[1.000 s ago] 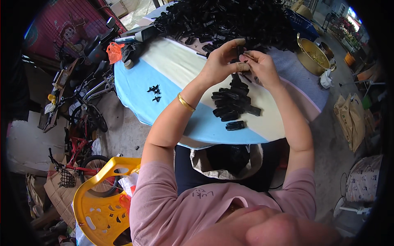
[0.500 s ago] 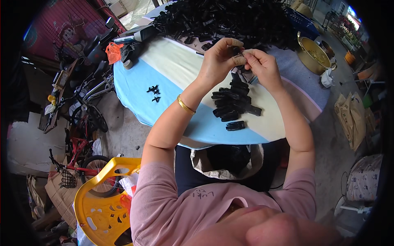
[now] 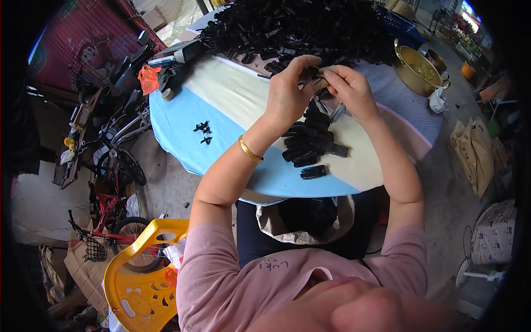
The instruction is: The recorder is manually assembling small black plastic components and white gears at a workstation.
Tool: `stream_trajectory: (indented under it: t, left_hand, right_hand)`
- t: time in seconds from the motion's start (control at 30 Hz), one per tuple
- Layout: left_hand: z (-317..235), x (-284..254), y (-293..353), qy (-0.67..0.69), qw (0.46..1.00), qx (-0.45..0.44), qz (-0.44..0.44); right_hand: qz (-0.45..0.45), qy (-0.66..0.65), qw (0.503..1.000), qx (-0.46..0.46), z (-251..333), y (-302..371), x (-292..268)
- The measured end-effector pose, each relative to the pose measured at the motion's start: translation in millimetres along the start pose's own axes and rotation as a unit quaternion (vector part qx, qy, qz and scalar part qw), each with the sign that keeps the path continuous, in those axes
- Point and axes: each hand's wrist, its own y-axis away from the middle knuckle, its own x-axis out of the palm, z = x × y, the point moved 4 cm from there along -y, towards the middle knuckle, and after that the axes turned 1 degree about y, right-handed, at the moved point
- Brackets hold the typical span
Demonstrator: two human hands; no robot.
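Observation:
My left hand [image 3: 287,91], with a gold bangle on its wrist, is raised over the far part of the table [image 3: 227,83]. Its thumb and index finger pinch a small black piece, mostly hidden by the fingers. Close against it, my right hand [image 3: 351,91] has thumb and fingertips pressed together; whatever they grip is hidden. Below the hands lies a bunch of black plastic pieces [image 3: 310,141], with one piece [image 3: 313,172] nearer the table's edge. Several tiny black parts [image 3: 203,131] are scattered on the blue stripe to the left.
A large heap of black pieces [image 3: 298,30] covers the table's far side. An open sack [image 3: 269,224] with dark contents sits at my lap. A brass-coloured pot [image 3: 408,74] stands at far right. At left are a yellow chair [image 3: 133,296] and a red bicycle [image 3: 105,213].
Both hands stay together over the table. The right fingertips have shifted slightly left and up against the left fingers. The whole view has tilted a little.

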Motion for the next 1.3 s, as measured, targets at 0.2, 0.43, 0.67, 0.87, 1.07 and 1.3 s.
stream_trajectory:
  t: [0.2, 0.43, 0.67, 0.87, 1.07, 1.3]
  left_hand:
    - [-9.9, 4.4, 6.1, -0.144, 0.986, 0.085, 0.007]
    - [-17.3, -17.5, -5.3, -0.043, 0.994, 0.082, -0.057]
    - [9.6, -5.3, -3.3, 0.487, 0.813, -0.210, 0.240]
    - [22.6, 9.4, 4.4, 0.503, 0.785, -0.256, 0.255]
    - [18.7, 8.5, 4.7, 0.445, 0.845, -0.259, 0.145]
    - [15.8, -4.7, -3.1, 0.296, 0.949, -0.104, -0.031]
  right_hand:
    - [-0.027, 0.195, 0.968, -0.153, 18.9, 7.2, 2.8]
    - [-0.044, -0.020, 0.995, -0.086, 12.4, -4.3, -28.6]
    - [0.141, -0.180, 0.974, -0.002, 5.9, -4.0, -18.4]
    - [0.181, -0.161, 0.970, 0.017, 3.8, -0.2, -8.4]
    - [0.148, -0.138, 0.979, -0.002, 5.8, 0.3, -4.3]
    - [0.059, -0.032, 0.997, -0.047, 2.4, 3.5, -4.4]
